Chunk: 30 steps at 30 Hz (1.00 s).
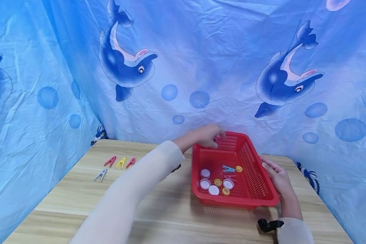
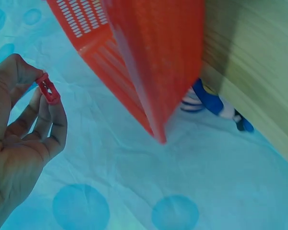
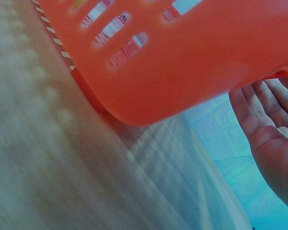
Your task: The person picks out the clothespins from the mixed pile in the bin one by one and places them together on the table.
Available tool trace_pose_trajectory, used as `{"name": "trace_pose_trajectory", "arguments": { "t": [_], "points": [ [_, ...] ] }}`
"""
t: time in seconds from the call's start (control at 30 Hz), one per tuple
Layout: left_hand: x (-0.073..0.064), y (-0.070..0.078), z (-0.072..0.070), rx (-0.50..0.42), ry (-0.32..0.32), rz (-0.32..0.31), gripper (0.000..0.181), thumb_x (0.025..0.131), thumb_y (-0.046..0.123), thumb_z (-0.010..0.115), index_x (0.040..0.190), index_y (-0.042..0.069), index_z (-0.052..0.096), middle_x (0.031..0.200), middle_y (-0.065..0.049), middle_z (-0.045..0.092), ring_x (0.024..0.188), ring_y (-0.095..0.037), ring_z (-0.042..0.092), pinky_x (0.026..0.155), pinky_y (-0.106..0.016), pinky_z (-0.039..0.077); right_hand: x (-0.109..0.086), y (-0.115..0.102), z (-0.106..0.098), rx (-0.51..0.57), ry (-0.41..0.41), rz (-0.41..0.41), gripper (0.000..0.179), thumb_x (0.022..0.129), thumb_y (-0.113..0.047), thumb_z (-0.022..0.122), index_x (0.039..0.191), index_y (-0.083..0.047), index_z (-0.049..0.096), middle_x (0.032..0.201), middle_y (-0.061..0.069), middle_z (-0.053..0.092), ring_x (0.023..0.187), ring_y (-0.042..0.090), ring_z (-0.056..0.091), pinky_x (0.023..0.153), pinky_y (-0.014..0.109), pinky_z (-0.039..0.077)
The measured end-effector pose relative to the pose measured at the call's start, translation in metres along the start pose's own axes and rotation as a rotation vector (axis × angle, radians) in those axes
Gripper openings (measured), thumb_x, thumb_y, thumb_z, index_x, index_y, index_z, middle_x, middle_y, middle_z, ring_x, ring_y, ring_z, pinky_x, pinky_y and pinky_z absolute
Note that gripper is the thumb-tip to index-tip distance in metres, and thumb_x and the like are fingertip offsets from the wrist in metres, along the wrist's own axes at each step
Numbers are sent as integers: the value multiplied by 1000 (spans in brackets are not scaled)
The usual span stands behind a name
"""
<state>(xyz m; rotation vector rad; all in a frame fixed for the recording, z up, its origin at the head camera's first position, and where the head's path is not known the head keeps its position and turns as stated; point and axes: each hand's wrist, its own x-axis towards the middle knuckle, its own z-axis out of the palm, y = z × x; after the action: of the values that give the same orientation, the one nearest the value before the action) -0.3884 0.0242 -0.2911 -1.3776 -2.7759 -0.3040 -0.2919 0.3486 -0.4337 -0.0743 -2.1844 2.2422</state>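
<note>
Over the far left corner of a red plastic basket [image 1: 247,200], my left hand [image 1: 208,135] pinches a red clothespin [image 2: 48,89] between thumb and fingertips. My right hand [image 1: 277,178] grips the basket's right rim, its fingers [image 3: 259,108] beneath the edge in the right wrist view. Inside the basket lie a blue clothespin [image 1: 228,169], a pink clothespin [image 1: 230,177], several white round caps [image 1: 214,190] and some yellow caps [image 1: 218,183], mostly toward the near left.
On the wooden table [image 1: 167,217], left of my left arm, lie two red clothespins [image 1: 110,161], a yellow clothespin [image 1: 121,163] and a grey clothespin [image 1: 101,175]. A blue dolphin-print cloth [image 1: 183,61] hangs behind the table and along its sides.
</note>
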Motion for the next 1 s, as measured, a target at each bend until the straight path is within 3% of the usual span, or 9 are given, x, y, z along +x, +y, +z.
{"name": "trace_pose_trajectory", "arguments": {
  "t": [0.2, 0.37, 0.63, 1.0],
  "points": [
    [-25, -12, -7, 14, -1, 1, 41, 90, 14, 75, 130, 10, 69, 120, -7, 64, 109, -18, 60, 89, -28, 52, 0, 1, -1, 14, 2, 3, 71, 100, -42, 64, 160, -18, 35, 112, -22, 70, 99, 5, 72, 82, 31, 60],
    [-47, -31, -8, 14, -1, -9, 42, 86, 12, 74, 127, 8, 71, 115, -7, 65, 104, -18, 59, 88, -30, 52, 0, 1, -1, 6, 8, 4, 71, 100, -42, 63, 160, -17, 35, 112, -23, 70, 99, 5, 72, 81, 30, 60],
    [-92, -59, -7, -55, 76, -43, 30, 82, 9, 78, 111, 6, 74, 97, -8, 65, 91, -21, 58, 78, -33, 52, -2, -2, 1, 19, 1, 6, 71, 98, -44, 66, 159, -20, 38, 114, -20, 71, 100, 7, 72, 82, 33, 60],
    [-151, -74, 14, -229, 152, -238, 36, 82, 7, 78, 117, 2, 72, 98, -7, 67, 92, -21, 65, 82, -36, 57, -4, -4, 2, 47, -3, 20, 73, 98, -42, 67, 160, -19, 37, 114, -19, 71, 100, 8, 72, 82, 34, 60]
  ]
}}
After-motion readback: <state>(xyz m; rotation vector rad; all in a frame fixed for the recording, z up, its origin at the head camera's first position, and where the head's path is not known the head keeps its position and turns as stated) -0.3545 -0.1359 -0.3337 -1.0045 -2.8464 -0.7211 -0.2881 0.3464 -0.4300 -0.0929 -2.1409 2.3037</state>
